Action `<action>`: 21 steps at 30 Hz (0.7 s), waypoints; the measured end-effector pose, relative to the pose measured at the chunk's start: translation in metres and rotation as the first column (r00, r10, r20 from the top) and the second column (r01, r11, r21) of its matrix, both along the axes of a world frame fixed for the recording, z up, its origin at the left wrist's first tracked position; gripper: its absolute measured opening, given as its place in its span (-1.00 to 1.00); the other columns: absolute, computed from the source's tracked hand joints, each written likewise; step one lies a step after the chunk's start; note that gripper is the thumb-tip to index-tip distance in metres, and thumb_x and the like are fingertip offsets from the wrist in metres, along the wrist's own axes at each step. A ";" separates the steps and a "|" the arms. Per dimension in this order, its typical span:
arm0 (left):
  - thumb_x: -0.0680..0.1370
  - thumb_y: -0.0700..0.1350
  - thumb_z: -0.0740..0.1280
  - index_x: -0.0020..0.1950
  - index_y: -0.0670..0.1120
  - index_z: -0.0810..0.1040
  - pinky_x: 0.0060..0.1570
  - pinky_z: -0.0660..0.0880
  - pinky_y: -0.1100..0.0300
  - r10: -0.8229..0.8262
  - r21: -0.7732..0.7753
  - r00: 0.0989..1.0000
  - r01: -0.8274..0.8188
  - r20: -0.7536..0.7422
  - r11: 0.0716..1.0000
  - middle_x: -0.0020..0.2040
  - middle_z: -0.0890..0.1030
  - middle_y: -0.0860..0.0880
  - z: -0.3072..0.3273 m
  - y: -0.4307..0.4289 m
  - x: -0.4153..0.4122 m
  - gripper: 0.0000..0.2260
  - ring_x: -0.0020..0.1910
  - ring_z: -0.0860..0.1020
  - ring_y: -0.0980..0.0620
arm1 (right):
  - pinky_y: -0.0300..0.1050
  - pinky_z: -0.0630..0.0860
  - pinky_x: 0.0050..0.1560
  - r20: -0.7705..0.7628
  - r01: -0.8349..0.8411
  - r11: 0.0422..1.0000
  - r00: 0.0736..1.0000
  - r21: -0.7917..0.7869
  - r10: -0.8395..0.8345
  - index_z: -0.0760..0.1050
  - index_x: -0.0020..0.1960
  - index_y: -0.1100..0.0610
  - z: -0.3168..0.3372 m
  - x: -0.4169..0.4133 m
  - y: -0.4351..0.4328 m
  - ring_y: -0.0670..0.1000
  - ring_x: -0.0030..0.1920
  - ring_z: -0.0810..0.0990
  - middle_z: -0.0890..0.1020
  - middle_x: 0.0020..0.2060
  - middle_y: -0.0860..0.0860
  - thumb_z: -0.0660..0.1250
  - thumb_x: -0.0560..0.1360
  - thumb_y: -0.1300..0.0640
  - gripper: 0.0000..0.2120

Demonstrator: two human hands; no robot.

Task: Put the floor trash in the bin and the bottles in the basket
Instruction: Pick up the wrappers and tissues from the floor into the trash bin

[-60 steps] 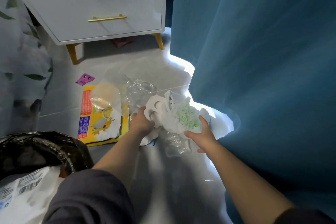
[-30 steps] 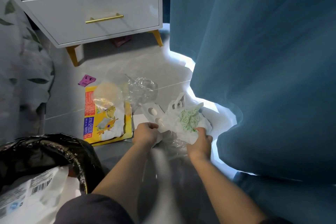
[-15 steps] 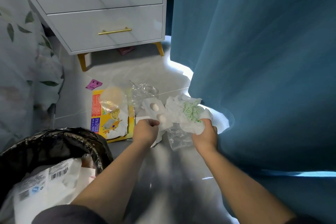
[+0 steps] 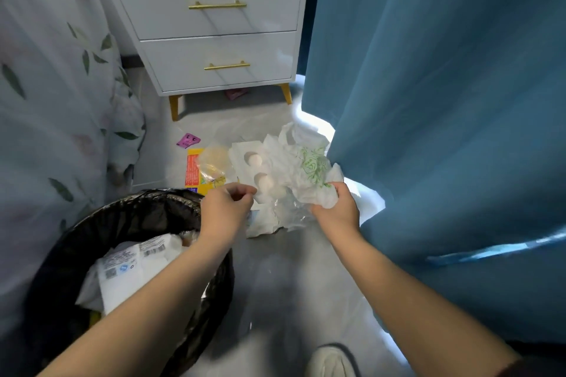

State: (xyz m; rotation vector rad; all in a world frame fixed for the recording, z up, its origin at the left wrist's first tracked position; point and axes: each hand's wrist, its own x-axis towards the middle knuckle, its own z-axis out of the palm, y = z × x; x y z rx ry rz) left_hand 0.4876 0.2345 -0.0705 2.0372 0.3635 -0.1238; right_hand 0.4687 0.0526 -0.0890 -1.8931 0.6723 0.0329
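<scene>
Just above the grey floor [image 4: 291,285], both hands hold a bundle of trash between the bin and the curtain. The right hand [image 4: 335,208] has its fingers curled tight around a crumpled white plastic bag with green print [image 4: 306,168], gripping it from below. The left hand [image 4: 228,208] has its fingers curled in, with thumb and forefinger closed on the lower edge of a white moulded insert [image 4: 245,153] that has two round hollows. That insert stands nearly upright and touches the bag's left side. Crumpled clear plastic film [image 4: 291,214] hangs beneath the two, between the hands.

Lower left stands the bin [image 4: 137,208], lined with a black bag, and the left forearm passes over its right rim. Inside it lies white packaging with barcodes [image 4: 134,266].

More trash lies on the floor behind the bundle: a yellow package [image 4: 191,171], partly hidden by the left hand and by a clear, yellowish wrapper [image 4: 214,162] on top of it. A small purple wrapper [image 4: 188,140] lies just beyond, nearer the nightstand. A pinkish scrap [image 4: 235,93] sits under the white nightstand [image 4: 214,24], which has two drawers with gold handles and yellow legs.

A blue curtain [image 4: 428,101] fills the right side, its hem close to the right hand. Pale leaf-print fabric [image 4: 46,101] hangs along the left. The toe of a light shoe [image 4: 330,361] shows at the bottom edge.
</scene>
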 end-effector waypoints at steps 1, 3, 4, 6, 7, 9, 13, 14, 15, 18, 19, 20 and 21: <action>0.47 -0.22 0.33 -0.16 0.01 0.66 -0.26 0.39 0.32 0.018 0.000 1.000 -0.018 0.007 1.000 -0.30 0.63 0.08 0.008 0.010 -0.008 -0.83 -0.32 0.53 0.19 | -0.27 0.42 -0.28 0.000 -0.012 1.000 1.000 0.002 0.012 0.38 0.01 -0.06 0.007 -0.003 0.009 0.02 -0.09 0.53 0.55 -0.08 -0.07 0.40 0.41 0.19 -0.71; 0.46 -0.21 0.35 -0.19 0.04 0.66 -0.19 0.43 0.30 0.072 -0.012 0.997 -0.072 0.011 0.997 -0.28 0.65 0.10 0.022 0.032 -0.025 -0.83 -0.27 0.56 0.16 | -0.19 0.46 -0.18 0.009 -0.046 0.999 0.999 -0.011 0.046 0.41 0.02 -0.06 0.020 -0.009 0.030 0.05 -0.06 0.57 0.58 -0.04 -0.04 0.40 0.39 0.14 -0.72; 0.45 -0.22 0.36 -0.20 0.05 0.66 -0.15 0.47 0.27 0.104 -0.030 0.995 -0.104 0.009 0.994 -0.26 0.66 0.09 0.028 0.043 -0.032 -0.83 -0.26 0.57 0.13 | -0.16 0.48 -0.15 0.020 -0.068 0.998 0.997 -0.016 0.068 0.42 0.05 -0.05 0.026 -0.012 0.040 0.06 -0.04 0.58 0.59 -0.03 -0.03 0.40 0.38 0.13 -0.71; 0.46 -0.22 0.36 -0.22 0.07 0.65 -0.11 0.52 0.18 0.162 -0.053 0.987 -0.162 0.004 0.985 -0.23 0.67 0.06 0.038 0.068 -0.048 -0.81 -0.24 0.59 0.06 | -0.14 0.51 -0.09 0.038 -0.124 0.992 0.992 -0.012 0.124 0.43 0.13 -0.05 0.038 -0.019 0.063 0.06 0.00 0.57 0.58 0.02 -0.01 0.40 0.37 0.15 -0.64; 0.46 -0.23 0.37 -0.23 0.07 0.65 -0.09 0.53 0.14 0.184 -0.050 0.983 -0.183 0.005 0.982 -0.22 0.68 0.04 0.042 0.079 -0.055 -0.80 -0.23 0.60 0.04 | -0.13 0.53 -0.06 0.041 -0.152 0.988 0.987 -0.014 0.153 0.43 0.15 -0.05 0.043 -0.023 0.074 0.05 0.02 0.57 0.57 0.05 0.00 0.40 0.37 0.16 -0.61; 0.46 -0.23 0.38 -0.24 0.07 0.65 -0.07 0.54 0.07 0.218 -0.052 0.976 -0.217 0.005 0.975 -0.21 0.68 0.02 0.048 0.101 -0.069 -0.80 -0.20 0.61 0.00 | -0.08 0.56 0.00 0.054 -0.200 0.979 0.978 -0.026 0.201 0.43 0.15 -0.06 0.052 -0.030 0.094 0.05 0.02 0.56 0.56 0.07 0.01 0.41 0.37 0.17 -0.61; 0.44 -0.23 0.39 -0.23 0.05 0.66 -0.13 0.55 0.07 0.264 -0.045 0.964 -0.265 -0.024 0.963 -0.21 0.68 0.02 0.056 0.131 -0.096 -0.82 -0.26 0.58 -0.02 | -0.14 0.50 -0.15 0.096 -0.271 0.961 0.957 -0.050 0.275 0.44 0.10 0.00 0.067 -0.044 0.127 0.05 -0.05 0.55 0.57 0.03 0.03 0.40 0.37 0.25 -0.65; 0.43 -0.24 0.39 -0.23 0.04 0.66 -0.12 0.56 0.07 0.275 -0.039 0.961 -0.276 -0.033 0.960 -0.21 0.68 0.03 0.057 0.137 -0.102 -0.83 -0.27 0.57 -0.01 | -0.16 0.47 -0.16 0.104 -0.284 0.957 0.952 -0.057 0.289 0.45 0.11 0.03 0.070 -0.046 0.134 0.05 -0.05 0.55 0.56 0.03 0.04 0.40 0.37 0.28 -0.64; 0.43 -0.24 0.39 -0.23 0.03 0.67 -0.11 0.56 0.06 0.287 -0.036 0.957 -0.288 -0.042 0.957 -0.20 0.68 0.04 0.057 0.143 -0.107 -0.83 -0.26 0.57 -0.01 | -0.17 0.45 -0.16 0.104 -0.298 0.952 0.947 -0.067 0.304 0.45 0.13 0.04 0.074 -0.049 0.141 0.05 -0.04 0.53 0.55 0.04 0.04 0.40 0.37 0.29 -0.63; 0.43 -0.27 0.36 -0.22 -0.01 0.67 -0.10 0.55 0.08 0.312 -0.010 0.947 -0.313 -0.078 0.950 -0.21 0.67 0.02 0.058 0.158 -0.121 -0.83 -0.22 0.58 0.00 | -0.17 0.46 -0.10 0.095 -0.343 0.934 0.931 -0.100 0.352 0.43 0.18 0.04 0.081 -0.058 0.159 0.07 0.01 0.52 0.52 0.08 0.05 0.37 0.39 0.30 -0.60; 0.43 -0.27 0.35 -0.23 -0.02 0.67 -0.10 0.54 0.09 0.317 -0.006 0.944 -0.319 -0.092 0.948 -0.22 0.67 0.02 0.057 0.163 -0.124 -0.82 -0.21 0.59 0.00 | -0.16 0.47 -0.09 0.095 -0.359 0.927 0.924 -0.112 0.369 0.43 0.18 0.03 0.083 -0.061 0.164 0.07 0.02 0.52 0.52 0.09 0.05 0.36 0.39 0.30 -0.60; 0.44 -0.28 0.35 -0.23 -0.02 0.66 -0.09 0.53 0.10 0.321 -0.002 0.941 -0.323 -0.111 0.946 -0.23 0.67 0.01 0.055 0.167 -0.127 -0.82 -0.20 0.59 0.00 | -0.17 0.46 -0.09 0.097 -0.377 0.918 0.916 -0.122 0.389 0.42 0.18 0.03 0.084 -0.063 0.169 0.07 0.02 0.51 0.50 0.09 0.03 0.35 0.39 0.31 -0.59; 0.44 -0.28 0.35 -0.24 -0.02 0.66 -0.08 0.53 0.10 0.321 0.008 0.938 -0.323 -0.135 0.947 -0.24 0.67 0.00 0.053 0.170 -0.130 -0.81 -0.20 0.59 0.00 | -0.18 0.44 -0.08 0.094 -0.396 0.909 0.908 -0.131 0.409 0.42 0.19 0.04 0.084 -0.065 0.174 0.05 0.01 0.49 0.48 0.09 0.01 0.34 0.39 0.32 -0.58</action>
